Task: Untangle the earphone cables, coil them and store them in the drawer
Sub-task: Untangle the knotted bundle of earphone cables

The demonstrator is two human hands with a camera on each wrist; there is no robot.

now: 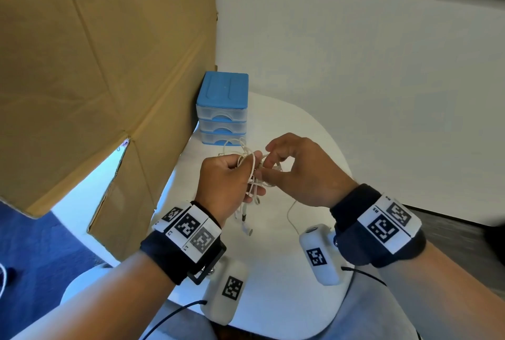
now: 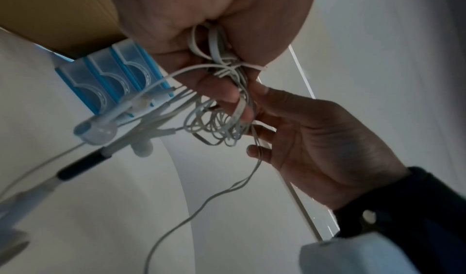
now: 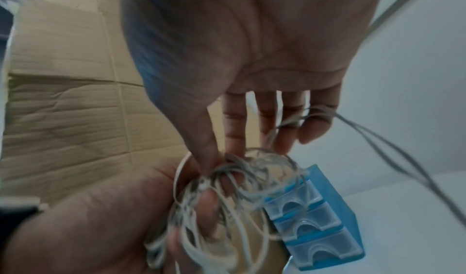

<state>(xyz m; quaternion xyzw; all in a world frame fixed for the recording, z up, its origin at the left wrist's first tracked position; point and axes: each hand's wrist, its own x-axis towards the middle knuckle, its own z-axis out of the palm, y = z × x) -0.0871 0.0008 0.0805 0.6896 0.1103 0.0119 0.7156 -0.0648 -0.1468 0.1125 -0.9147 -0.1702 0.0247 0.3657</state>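
Observation:
A tangle of white earphone cables hangs between both hands above the white table. My left hand grips the bundle in a fist; earbuds and plugs dangle below it. My right hand pinches strands of the tangle with thumb and forefinger. In the left wrist view the loops sit against the right hand's fingers, and one earbud hangs close to the camera. The right wrist view shows the tangle by the small blue drawer unit. Its three drawers are closed.
A large cardboard sheet leans at the left, right beside the drawer unit. One loose cable trails down onto the table toward my right wrist. A white wall stands behind. Blue floor lies at the lower left.

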